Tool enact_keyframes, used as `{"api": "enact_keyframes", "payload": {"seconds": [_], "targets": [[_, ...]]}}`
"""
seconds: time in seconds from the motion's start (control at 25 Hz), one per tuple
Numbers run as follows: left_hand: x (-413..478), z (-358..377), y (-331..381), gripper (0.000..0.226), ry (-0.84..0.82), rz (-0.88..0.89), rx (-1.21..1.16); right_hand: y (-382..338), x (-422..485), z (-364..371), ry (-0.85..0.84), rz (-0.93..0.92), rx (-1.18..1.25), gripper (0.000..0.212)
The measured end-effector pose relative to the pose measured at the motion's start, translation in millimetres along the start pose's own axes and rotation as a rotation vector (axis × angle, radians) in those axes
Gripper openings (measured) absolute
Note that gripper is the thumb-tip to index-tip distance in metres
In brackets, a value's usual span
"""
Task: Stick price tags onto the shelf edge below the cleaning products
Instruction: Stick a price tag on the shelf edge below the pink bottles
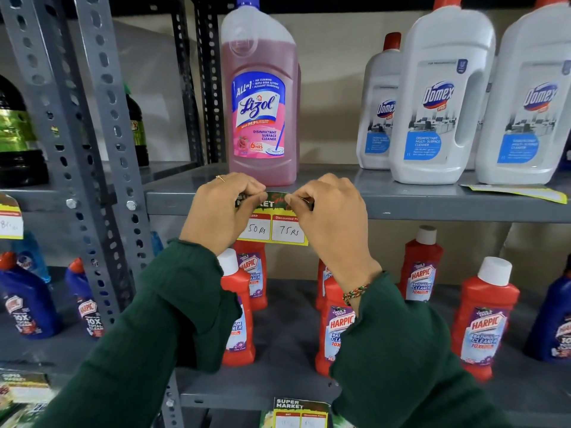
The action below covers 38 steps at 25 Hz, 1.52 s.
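The shelving unit is grey painted metal. Slotted angle uprights [92, 143] run from 12 o'clock to 6 o'clock at the left of the view; a darker pair [200, 88] stands further back near centre. Hex bolts [131, 205] fix the upper shelf [432, 180] to the uprights. A lower shelf [293, 335] lies beneath it, toward 6 o'clock. Behind both shelves, a plain beige wall [333, 88] closes the rear. Lighting is even and diffuse, with soft reflections on the shelf surfaces.
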State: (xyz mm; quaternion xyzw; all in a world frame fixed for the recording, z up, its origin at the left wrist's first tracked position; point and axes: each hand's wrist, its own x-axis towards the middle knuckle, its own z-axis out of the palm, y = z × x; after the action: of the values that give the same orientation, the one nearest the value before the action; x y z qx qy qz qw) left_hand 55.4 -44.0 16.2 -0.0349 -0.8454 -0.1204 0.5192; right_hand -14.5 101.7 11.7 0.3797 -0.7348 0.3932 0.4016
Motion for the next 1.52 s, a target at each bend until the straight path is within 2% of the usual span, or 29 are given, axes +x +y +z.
{"api": "enact_keyframes", "payload": {"seconds": [0.12, 0.24, 0.48, 0.56, 0.64, 0.84, 1.0, 1.12, 1.2, 1.28, 1.4, 1.52], "targets": [[-5.2, 6.3, -2.3, 0.009, 0.029, 0.011, 0.000, -0.9, 2.4, -5.3, 0.015, 0.026, 0.016, 0.023], [-11.7, 12.9, -3.4, 0.021, 0.069, 0.040, 0.027, 1.4, 6.3, -7.0, -0.044, 0.076, 0.003, 0.042], [-10.0, 21.2, -7.4, 0.031, 0.128, 0.021, 0.079, 2.3, 5.1, -0.2, 0.064, 0.038, -0.024, 0.044], [-8.5, 26.0, -7.7, 0.033, 0.160, 0.010, 0.163, 1.3, 5.3, -0.8, 0.075, 0.042, -0.053, 0.047], [-9.3, 30.4, -8.9, 0.032, 0.190, 0.033, 0.282, 2.2, 4.1, 0.7, 0.104, 0.004, -0.068, 0.043], [-4.4, 28.6, -11.7, 0.030, 0.205, 0.083, 0.325, 5.1, 1.0, 5.3, 0.167, -0.037, -0.049, 0.025], [-2.4, 25.8, -10.1, 0.029, 0.192, 0.090, 0.287, 9.9, 2.6, 3.2, 0.131, -0.035, -0.018, 0.011], [-2.6, 24.9, -12.9, 0.023, 0.188, 0.083, 0.253, 12.1, 1.8, 3.1, 0.138, -0.063, 0.004, 0.008], [-3.5, 23.6, -11.9, 0.033, 0.184, 0.065, 0.228, 12.9, 2.5, 2.4, 0.110, -0.081, -0.004, 0.005], [-4.0, 19.4, -7.9, 0.046, 0.180, 0.023, 0.151, 16.6, 5.5, -1.3, 0.019, -0.083, 0.025, 0.019], [0.7, 8.1, -2.9, 0.051, 0.164, -0.040, 0.093, 30.8, 9.4, -19.8, -0.064, -0.051, 0.222, 0.039], [9.4, 5.3, 6.4, 0.043, 0.166, -0.160, 0.129, 63.7, 16.4, -56.2, 0.097, 0.059, 0.150, 0.039]]}}
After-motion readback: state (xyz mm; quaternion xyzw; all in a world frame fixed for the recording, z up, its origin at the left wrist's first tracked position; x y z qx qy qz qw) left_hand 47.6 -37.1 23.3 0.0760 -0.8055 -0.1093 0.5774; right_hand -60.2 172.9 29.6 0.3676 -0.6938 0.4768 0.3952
